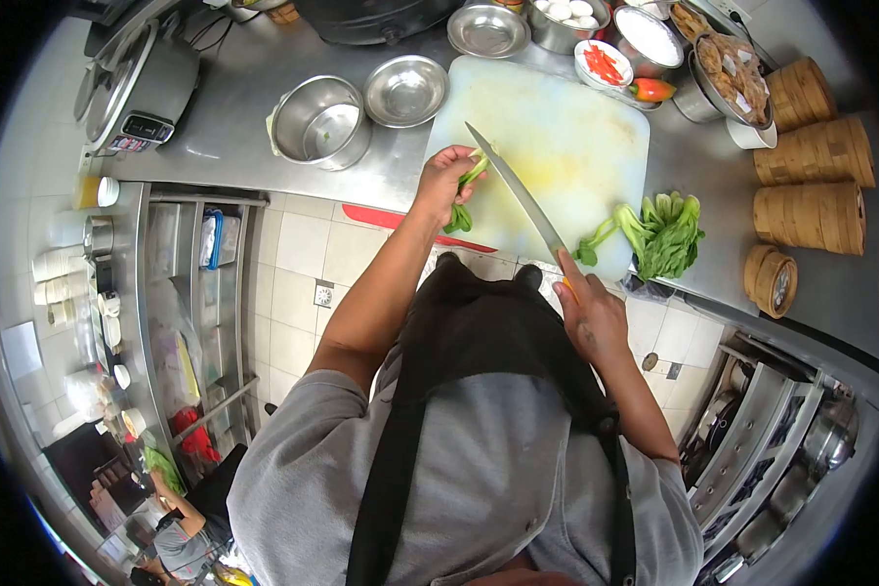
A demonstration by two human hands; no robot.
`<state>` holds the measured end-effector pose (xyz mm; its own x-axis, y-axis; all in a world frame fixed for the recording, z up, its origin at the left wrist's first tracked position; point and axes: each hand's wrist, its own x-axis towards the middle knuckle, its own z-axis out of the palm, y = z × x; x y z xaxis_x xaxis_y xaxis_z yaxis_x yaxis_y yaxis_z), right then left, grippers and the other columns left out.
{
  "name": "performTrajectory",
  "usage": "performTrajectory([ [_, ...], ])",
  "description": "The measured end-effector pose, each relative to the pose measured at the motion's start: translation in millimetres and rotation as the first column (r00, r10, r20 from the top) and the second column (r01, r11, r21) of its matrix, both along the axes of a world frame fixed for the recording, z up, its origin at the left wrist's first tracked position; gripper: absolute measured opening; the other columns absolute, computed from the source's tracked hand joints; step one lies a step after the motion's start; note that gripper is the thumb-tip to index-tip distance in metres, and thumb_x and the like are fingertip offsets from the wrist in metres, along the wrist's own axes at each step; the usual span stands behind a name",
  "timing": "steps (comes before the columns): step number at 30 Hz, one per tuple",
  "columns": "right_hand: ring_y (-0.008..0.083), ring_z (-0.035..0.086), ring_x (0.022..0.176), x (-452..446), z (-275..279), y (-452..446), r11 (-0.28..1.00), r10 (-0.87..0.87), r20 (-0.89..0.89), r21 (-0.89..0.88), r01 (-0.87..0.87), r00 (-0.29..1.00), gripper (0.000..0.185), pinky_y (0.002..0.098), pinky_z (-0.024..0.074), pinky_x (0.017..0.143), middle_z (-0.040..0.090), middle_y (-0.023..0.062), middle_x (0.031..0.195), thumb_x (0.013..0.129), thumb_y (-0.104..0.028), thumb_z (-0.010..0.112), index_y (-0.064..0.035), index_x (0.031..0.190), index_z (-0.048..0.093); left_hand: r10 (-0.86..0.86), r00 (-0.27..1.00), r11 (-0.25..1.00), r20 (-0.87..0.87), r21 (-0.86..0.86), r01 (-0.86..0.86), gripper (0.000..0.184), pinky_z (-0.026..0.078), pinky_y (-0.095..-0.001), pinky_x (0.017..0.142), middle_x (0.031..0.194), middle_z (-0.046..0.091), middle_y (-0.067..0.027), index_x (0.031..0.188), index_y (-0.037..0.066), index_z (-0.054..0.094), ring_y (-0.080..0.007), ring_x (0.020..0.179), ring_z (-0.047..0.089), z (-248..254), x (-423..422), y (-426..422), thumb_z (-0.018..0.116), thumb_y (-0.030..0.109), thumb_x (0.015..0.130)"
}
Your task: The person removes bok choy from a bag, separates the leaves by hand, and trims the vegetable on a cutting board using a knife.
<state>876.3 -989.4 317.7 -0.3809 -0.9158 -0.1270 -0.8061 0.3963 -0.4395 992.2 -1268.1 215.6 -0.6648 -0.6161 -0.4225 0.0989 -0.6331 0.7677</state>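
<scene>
My left hand [446, 179] is closed around a small bok choy [475, 172] at the left edge of the white cutting board [566, 117]. Its pale stem end points up and its green leaves hang below my fingers. In my right hand [594, 317] is the orange handle of a long kitchen knife [527, 200]. The blade slants up and left over the board, its tip just above the bok choy. Several more heads of bok choy [666, 234] lie at the board's lower right corner, partly beyond it.
Left of the board stand a steel pot [320, 122] and a steel bowl [406, 91]. Behind it are bowls of eggs [566, 12] and red pepper strips [604, 64]. Bamboo steamers [809, 215] line the right side. Another person [181, 532] is at the lower left.
</scene>
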Motion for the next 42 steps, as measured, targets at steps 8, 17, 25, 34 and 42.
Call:
performTrajectory([
  [8,0.0419,0.066,0.101,-21,-57,-53,0.995,-0.064,0.213,-0.062,0.079,0.975,0.047,0.0449,0.0513,0.089,0.069,0.0259,0.108,0.102,-0.035,0.050,-0.0082,0.140,0.054,0.205,0.973,0.900,0.103,-0.412,-0.145,0.014,0.039,-0.0209,0.045,0.086,0.069,-0.0037,0.103,0.004,0.064,-0.0051,0.057,0.053,66,61,-2,0.068,0.003,0.089],
  [17,0.0404,0.067,0.101,-22,-60,-53,0.997,-0.058,0.132,-0.041,0.064,0.990,0.044,0.0450,0.0530,0.086,0.068,0.0249,0.109,0.098,-0.027,0.059,-0.0079,0.138,0.056,0.809,0.312,0.395,0.498,-0.854,0.338,0.040,0.054,-0.0408,0.077,0.085,0.071,-0.0218,0.103,-0.005,0.065,-0.0365,0.087,0.071,88,176,-158,0.077,0.024,0.077],
  [25,0.0316,0.065,0.086,-16,-89,-79,0.992,-0.112,-0.277,-0.086,0.092,0.954,0.058,0.0440,0.0548,0.073,0.061,0.0170,0.093,0.089,-0.030,0.069,-0.0056,0.138,0.051,0.582,0.508,0.776,0.635,-0.621,-0.113,0.050,0.056,-0.0404,0.073,0.085,0.070,-0.0175,0.117,-0.010,0.053,-0.0311,0.076,0.070,50,184,-147,0.075,0.015,0.080],
  [34,0.0248,0.069,0.082,16,-41,-171,0.977,-0.131,0.628,-0.050,0.207,0.767,0.077,0.0351,0.0533,0.064,0.068,0.0213,0.106,0.090,-0.047,0.069,0.0081,0.137,0.045,0.735,0.666,0.321,0.128,-0.931,-0.175,0.034,0.050,-0.0332,0.078,0.095,0.066,-0.0135,0.116,-0.001,0.054,-0.0199,0.084,0.063,84,129,-105,0.067,0.002,0.084],
  [42,0.0259,0.068,0.059,-12,-48,-271,0.854,-0.172,0.885,-0.085,0.513,0.433,0.034,0.0327,0.0543,0.049,0.068,0.0225,0.091,0.089,-0.012,0.054,0.0125,0.113,0.051,0.512,0.856,0.402,0.068,-0.900,-0.169,0.038,0.049,-0.0328,0.085,0.104,0.062,-0.0138,0.119,0.000,0.053,-0.0233,0.094,0.061,109,50,-91,0.070,0.004,0.085],
])
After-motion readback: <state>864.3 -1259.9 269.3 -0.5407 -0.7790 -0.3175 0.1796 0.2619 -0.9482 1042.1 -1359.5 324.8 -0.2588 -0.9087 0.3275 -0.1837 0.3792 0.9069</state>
